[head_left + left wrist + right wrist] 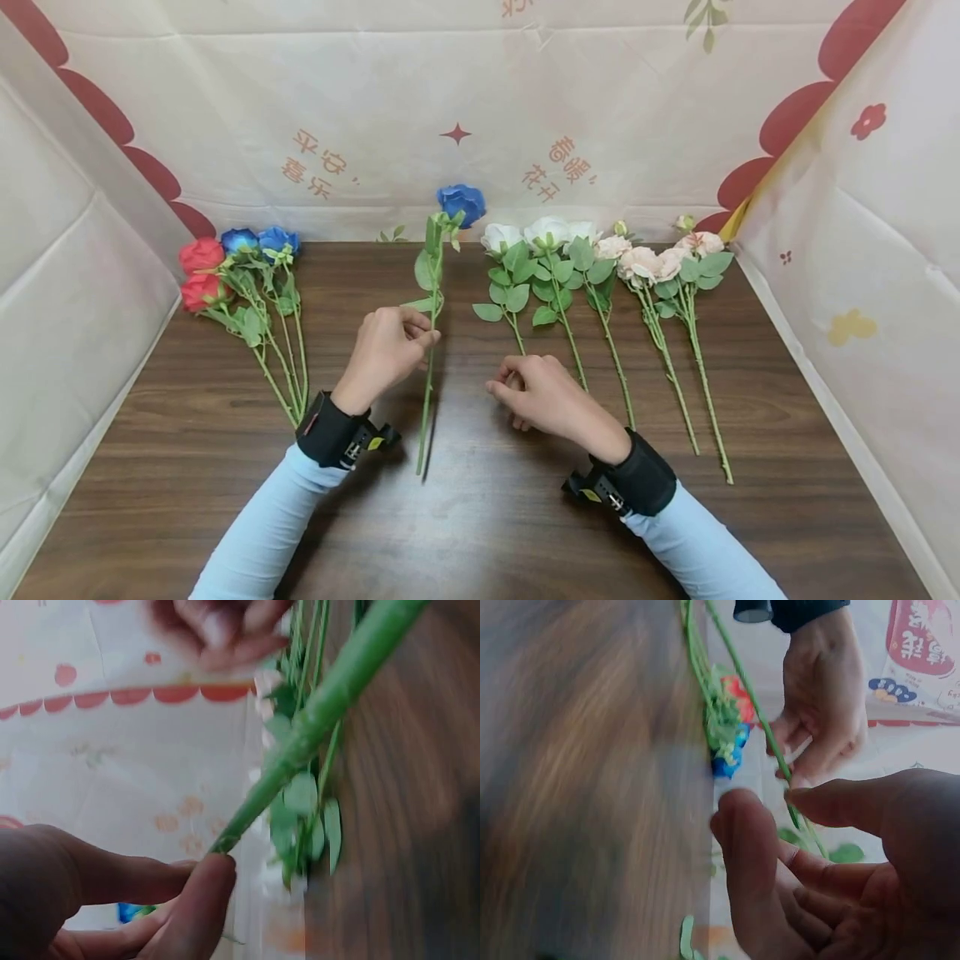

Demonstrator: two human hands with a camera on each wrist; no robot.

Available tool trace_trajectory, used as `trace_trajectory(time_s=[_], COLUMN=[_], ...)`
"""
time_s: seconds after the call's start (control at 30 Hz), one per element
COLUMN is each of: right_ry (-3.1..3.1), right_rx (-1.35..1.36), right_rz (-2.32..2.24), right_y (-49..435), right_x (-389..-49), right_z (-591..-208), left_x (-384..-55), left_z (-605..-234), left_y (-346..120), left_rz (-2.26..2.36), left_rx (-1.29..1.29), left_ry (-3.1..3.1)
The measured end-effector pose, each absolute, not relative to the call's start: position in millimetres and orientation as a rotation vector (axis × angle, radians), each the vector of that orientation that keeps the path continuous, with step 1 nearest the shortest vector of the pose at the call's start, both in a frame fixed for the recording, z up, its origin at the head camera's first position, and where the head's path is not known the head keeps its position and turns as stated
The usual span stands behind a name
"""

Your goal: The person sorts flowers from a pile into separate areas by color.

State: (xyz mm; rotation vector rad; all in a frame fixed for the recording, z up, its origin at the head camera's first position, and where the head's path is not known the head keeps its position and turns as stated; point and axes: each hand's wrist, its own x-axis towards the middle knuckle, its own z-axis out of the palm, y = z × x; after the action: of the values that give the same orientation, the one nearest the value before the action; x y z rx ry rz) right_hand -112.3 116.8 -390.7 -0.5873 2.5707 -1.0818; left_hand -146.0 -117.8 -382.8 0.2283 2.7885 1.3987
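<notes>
My left hand [390,346] pinches the green stem of a blue rose [462,205] between thumb and fingers, about midway along it. The rose stands nearly straight up in the head view, its bloom pointing away and its stem end toward me. In the left wrist view, the stem [307,727] runs from the fingertips to the upper right. To the right of that stem, my right hand [540,396] holds nothing, its fingers loosely bent and the thumb apart from them in the right wrist view. It overlaps the lower stems of the white roses [547,233].
At the left lie red roses [202,275] and two more blue roses [278,240], stems converging toward me. Pale pink roses [641,264] lie on the wooden table [480,533] right of the white ones. A printed cloth [375,100] walls the back and sides.
</notes>
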Motion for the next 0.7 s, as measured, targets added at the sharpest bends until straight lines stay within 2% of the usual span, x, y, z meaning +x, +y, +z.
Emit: trace_trajectory(time_s=[0.23, 0.47, 0.7], right_ry=[2.313, 2.254, 2.26], right_rx=[-0.574, -0.613, -0.642], right_rz=[-1.327, -1.401, -1.472], right_y=[105, 96, 93], right_x=[-103, -97, -95], right_z=[-390, -391, -395], left_x=[-133, -127, -114], left_z=[-384, -382, -355], left_y=[-92, -82, -78], left_rz=[1.758, 1.928, 1.929], left_rx=[0.385, 0.38, 0.378], left_ry=[2.553, 2.443, 2.45])
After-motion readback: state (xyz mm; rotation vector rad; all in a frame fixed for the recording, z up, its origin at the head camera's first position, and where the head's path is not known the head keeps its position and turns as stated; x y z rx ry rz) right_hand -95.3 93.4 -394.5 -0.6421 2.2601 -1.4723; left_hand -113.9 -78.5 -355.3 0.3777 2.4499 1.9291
